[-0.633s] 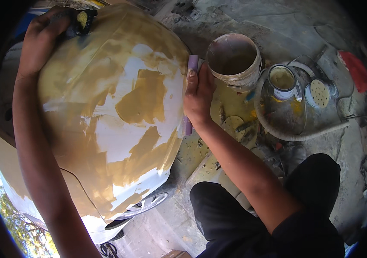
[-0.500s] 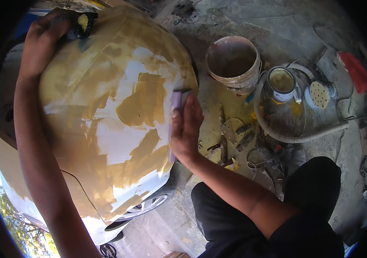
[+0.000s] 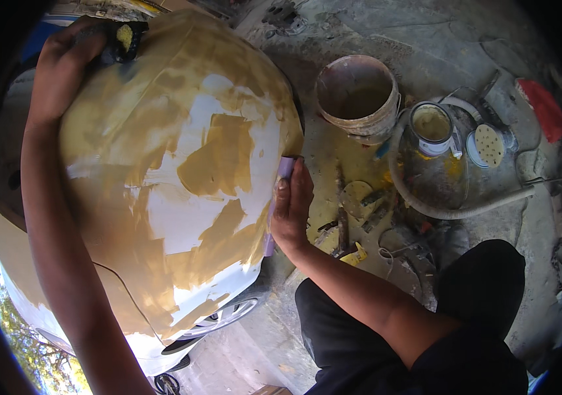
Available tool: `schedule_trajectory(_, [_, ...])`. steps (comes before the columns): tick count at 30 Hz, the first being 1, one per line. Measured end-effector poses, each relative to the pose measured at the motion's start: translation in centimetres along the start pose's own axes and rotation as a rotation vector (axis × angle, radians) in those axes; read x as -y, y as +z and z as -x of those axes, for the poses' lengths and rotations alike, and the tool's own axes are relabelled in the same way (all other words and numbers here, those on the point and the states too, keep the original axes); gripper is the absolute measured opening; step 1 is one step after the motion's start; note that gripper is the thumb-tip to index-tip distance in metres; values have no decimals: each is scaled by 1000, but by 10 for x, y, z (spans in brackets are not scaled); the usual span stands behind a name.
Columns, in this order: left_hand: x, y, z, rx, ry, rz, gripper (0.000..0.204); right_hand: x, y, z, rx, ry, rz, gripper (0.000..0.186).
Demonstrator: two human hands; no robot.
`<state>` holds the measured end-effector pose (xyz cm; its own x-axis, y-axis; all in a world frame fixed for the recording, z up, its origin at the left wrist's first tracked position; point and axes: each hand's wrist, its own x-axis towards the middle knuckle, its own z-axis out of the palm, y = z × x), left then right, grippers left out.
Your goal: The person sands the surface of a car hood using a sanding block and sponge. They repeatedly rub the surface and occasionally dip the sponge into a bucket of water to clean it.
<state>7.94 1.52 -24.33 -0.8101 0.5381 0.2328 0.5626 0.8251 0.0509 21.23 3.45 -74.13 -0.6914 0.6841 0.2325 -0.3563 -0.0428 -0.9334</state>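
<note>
A car body panel [image 3: 222,158], patched in tan filler and white, curves across the left half of the view. My right hand [image 3: 294,201] is closed round a long purple sanding block [image 3: 286,168], held lengthwise along the panel's right side. Up at the far left, my left hand [image 3: 64,69] bends over the panel's far edge. Its fingers are curled round a black piece [image 3: 137,45] with a rough yellow, sponge-like middle; the fingertips are partly hidden.
On the floor to the right stand a dirty bucket [image 3: 366,123] and an open can [image 3: 431,123]. A round sander [image 3: 489,146] lies beside them, with a grey hose [image 3: 439,212] looping toward my knees. A red item [image 3: 544,110] lies far right. Several sticks and scraps lie near the panel.
My right hand and the sanding block have moved a little right and nearer to me, round the panel's side. My left hand has stayed almost in place.
</note>
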Motion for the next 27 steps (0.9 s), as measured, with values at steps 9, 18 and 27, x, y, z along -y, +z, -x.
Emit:
schedule_trajectory(9, [0, -4, -2, 42, 32, 33, 40, 1, 3, -18, 19, 211, 57, 59])
schedule_trajectory(18, [12, -9, 0, -23, 24, -31, 36, -12, 0, -72, 79, 371, -234, 59])
schedule_trajectory(27, [11, -9, -2, -34, -61, 12, 34, -9, 8, -72, -24, 357, -225, 46])
